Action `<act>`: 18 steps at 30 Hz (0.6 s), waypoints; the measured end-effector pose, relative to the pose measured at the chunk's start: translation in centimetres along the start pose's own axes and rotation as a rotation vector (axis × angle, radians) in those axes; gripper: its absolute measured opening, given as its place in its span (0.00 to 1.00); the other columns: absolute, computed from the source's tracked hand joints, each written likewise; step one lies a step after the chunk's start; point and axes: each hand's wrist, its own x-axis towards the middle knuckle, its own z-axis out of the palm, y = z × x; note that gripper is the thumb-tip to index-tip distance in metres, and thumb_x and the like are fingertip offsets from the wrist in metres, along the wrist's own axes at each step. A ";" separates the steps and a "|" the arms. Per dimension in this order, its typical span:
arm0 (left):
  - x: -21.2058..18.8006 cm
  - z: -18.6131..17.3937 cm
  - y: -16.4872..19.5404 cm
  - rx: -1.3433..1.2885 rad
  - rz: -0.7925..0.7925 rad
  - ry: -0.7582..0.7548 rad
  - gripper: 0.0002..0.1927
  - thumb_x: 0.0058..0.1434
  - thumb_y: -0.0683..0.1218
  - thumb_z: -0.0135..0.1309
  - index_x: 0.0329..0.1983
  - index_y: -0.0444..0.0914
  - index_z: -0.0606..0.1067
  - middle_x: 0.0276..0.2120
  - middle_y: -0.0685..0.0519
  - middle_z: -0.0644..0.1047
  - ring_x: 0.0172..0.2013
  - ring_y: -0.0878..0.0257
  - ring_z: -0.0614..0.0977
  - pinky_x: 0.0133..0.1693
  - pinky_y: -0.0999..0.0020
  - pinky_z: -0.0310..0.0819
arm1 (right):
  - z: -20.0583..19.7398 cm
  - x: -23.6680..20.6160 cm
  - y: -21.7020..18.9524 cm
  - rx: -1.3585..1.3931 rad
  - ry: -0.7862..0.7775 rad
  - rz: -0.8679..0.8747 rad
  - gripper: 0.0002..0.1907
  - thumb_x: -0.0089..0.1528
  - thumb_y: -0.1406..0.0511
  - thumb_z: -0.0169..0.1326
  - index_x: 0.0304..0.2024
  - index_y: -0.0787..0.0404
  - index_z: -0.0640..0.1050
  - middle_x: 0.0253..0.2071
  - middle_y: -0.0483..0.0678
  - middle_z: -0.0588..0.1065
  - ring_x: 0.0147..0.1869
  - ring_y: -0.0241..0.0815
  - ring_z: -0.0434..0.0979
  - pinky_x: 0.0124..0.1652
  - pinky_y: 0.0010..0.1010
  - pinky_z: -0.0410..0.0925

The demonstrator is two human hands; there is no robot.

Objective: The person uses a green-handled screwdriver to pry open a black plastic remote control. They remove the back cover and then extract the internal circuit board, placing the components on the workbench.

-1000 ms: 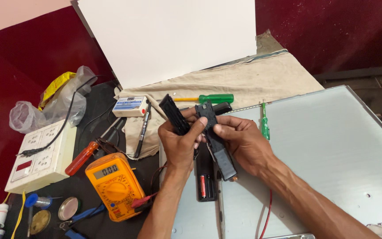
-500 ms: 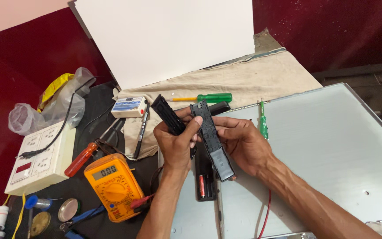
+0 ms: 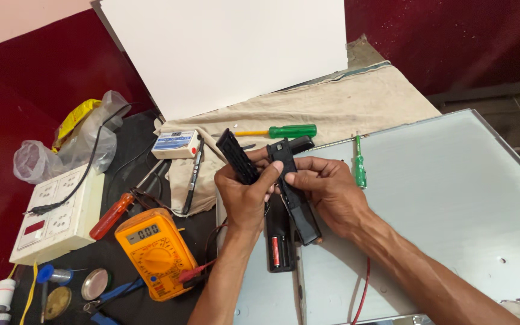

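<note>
My left hand grips a black ribbed bar-shaped piece, tilted up to the left. My right hand holds a long black plastic casing that slants down to the right. The two pieces meet between my thumbs. Under my hands lies an open black battery holder with a red-tipped cell in it, on the pale grey panel.
An orange multimeter with red probe sits left of my forearm. A white socket board, red-handled screwdriver, green screwdrivers, small white box, plastic bag, beige cloth and white board surround the panel.
My hands have rotated the black casing: its lower end swung further down and to the right while the ribbed piece stays raised at the left.
</note>
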 end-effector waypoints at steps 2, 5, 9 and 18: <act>0.1 -0.1 0.0 -0.008 -0.013 0.016 0.13 0.54 0.35 0.65 0.43 0.28 0.81 0.25 0.52 0.79 0.19 0.71 0.76 0.20 0.79 0.67 | 0.1 -0.1 -0.1 -0.007 -0.028 0.011 0.14 0.60 0.77 0.56 0.49 0.74 0.79 0.38 0.57 0.83 0.40 0.43 0.84 0.45 0.30 0.76; 0.3 -0.3 0.0 -0.007 -0.022 0.037 0.13 0.53 0.35 0.65 0.42 0.27 0.81 0.24 0.51 0.79 0.18 0.71 0.75 0.19 0.79 0.67 | 0.2 -0.3 -0.4 0.000 -0.062 0.027 0.18 0.58 0.79 0.54 0.51 0.74 0.78 0.40 0.58 0.82 0.42 0.43 0.84 0.47 0.31 0.77; 0.4 -0.3 0.0 -0.044 -0.025 0.037 0.12 0.53 0.35 0.65 0.42 0.27 0.80 0.25 0.50 0.79 0.18 0.70 0.75 0.18 0.78 0.67 | 0.4 -0.5 -0.7 0.045 -0.101 0.040 0.20 0.58 0.79 0.49 0.53 0.75 0.77 0.41 0.59 0.82 0.43 0.44 0.84 0.49 0.33 0.76; 0.3 -0.3 0.4 -0.083 -0.047 0.039 0.12 0.53 0.34 0.64 0.41 0.27 0.80 0.26 0.48 0.80 0.18 0.70 0.75 0.18 0.77 0.67 | 0.4 -0.5 -0.5 0.073 -0.080 0.050 0.17 0.61 0.76 0.49 0.52 0.76 0.77 0.39 0.57 0.83 0.42 0.43 0.84 0.50 0.33 0.76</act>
